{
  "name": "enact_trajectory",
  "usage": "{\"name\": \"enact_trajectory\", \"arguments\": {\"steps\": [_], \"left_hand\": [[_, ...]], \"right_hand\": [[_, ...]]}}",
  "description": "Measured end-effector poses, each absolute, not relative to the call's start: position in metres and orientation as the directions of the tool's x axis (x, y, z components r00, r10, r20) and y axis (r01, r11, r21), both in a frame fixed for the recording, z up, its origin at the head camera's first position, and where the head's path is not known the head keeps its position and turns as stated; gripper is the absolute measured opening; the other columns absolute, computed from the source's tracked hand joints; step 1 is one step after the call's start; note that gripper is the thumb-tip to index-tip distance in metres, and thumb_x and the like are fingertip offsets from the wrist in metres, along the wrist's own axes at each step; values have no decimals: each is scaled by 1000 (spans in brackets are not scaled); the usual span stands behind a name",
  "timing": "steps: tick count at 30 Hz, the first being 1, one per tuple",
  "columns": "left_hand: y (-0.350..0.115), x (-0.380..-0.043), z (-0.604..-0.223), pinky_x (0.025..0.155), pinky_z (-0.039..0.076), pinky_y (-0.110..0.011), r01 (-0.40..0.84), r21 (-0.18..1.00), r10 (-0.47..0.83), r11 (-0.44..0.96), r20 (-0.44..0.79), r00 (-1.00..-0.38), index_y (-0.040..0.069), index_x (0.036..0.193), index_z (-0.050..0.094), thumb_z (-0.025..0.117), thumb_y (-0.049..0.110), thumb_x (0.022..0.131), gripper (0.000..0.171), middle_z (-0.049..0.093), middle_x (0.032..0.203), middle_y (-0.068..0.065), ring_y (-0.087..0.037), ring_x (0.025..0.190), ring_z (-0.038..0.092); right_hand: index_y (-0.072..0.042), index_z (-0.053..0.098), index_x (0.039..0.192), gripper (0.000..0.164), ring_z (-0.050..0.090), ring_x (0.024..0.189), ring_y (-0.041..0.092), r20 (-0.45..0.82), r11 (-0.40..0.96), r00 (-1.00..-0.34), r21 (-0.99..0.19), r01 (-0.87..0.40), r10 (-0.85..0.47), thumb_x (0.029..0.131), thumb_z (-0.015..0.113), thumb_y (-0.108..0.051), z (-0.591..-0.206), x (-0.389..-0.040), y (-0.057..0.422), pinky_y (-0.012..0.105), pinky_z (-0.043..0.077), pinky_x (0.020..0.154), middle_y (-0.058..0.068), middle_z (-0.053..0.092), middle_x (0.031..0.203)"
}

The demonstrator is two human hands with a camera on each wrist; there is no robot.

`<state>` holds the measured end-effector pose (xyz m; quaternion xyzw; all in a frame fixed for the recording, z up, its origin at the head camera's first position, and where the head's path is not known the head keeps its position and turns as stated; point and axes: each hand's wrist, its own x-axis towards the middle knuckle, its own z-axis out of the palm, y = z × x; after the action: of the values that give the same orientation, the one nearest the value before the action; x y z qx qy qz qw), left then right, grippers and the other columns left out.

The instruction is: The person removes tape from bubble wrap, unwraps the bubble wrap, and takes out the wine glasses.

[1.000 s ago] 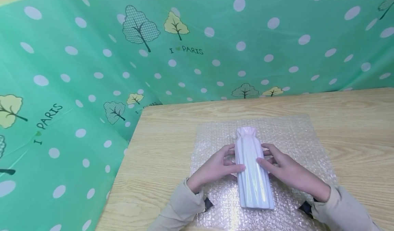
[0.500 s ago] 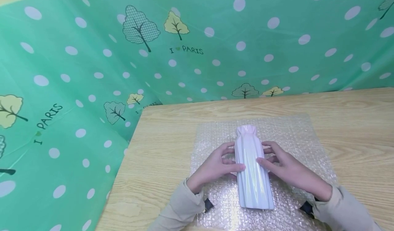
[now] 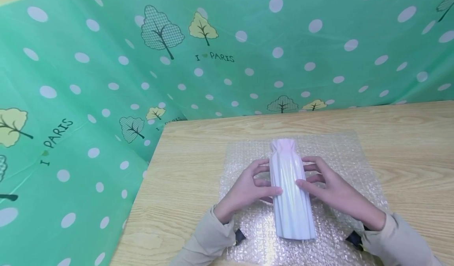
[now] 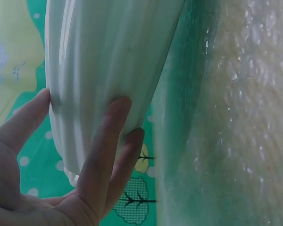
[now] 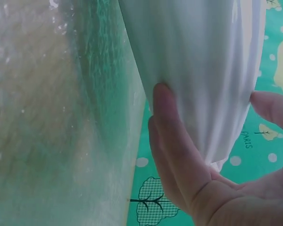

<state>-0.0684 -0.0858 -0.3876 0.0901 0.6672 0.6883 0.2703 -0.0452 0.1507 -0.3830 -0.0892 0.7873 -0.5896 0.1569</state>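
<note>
A glossy, pleated vase (image 3: 292,207), pinkish at its gathered neck and pale blue lower down, points its neck away from me. My left hand (image 3: 244,189) grips its left side, thumb on top and fingers along the flank. On the right side my right hand (image 3: 331,189) holds it the same way. Beneath spreads a sheet of bubble wrap (image 3: 333,151). In the left wrist view, fingertips press the ribbed vase (image 4: 104,61), which slants away from the wrap. The right wrist view has a similar gap under the vase (image 5: 198,56).
The bubble wrap lies on a wood-grain table (image 3: 191,159). Behind and to the left hangs a green curtain (image 3: 227,33) with white dots and printed trees. A dark object (image 3: 354,240) shows at the right cuff, another (image 3: 240,236) at the left.
The neck end of the vase has moved slightly up in the head view, with both hands following. Its base end has barely shifted. Both hands keep their grip.
</note>
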Motion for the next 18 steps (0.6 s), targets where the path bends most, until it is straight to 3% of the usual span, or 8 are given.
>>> {"name": "enact_trajectory", "arguments": {"steps": [7, 18], "left_hand": [[-88, -69, -384, 66, 55, -47, -221, 975, 491, -5, -191, -850, 24, 134, 39, 76, 9, 74, 73, 49, 130, -2, -27, 92, 64], [-90, -71, -378, 69, 55, -42, -164, 986, 427, 40, -165, -889, 30, 131, 44, 80, 7, 68, 76, 51, 128, 2, -22, 95, 63]], "right_hand": [[-12, 27, 137, 65, 56, 99, 33, -71, 267, -945, -963, -18, -320, 86, 64, -29, -378, -43, 151, 31, 56, 66, 24, 41, 129], [-16, 29, 136, 65, 53, 103, 35, 1, 174, -947, -983, -61, -322, 84, 68, -20, -380, -46, 153, 33, 55, 72, 14, 41, 129]]}}
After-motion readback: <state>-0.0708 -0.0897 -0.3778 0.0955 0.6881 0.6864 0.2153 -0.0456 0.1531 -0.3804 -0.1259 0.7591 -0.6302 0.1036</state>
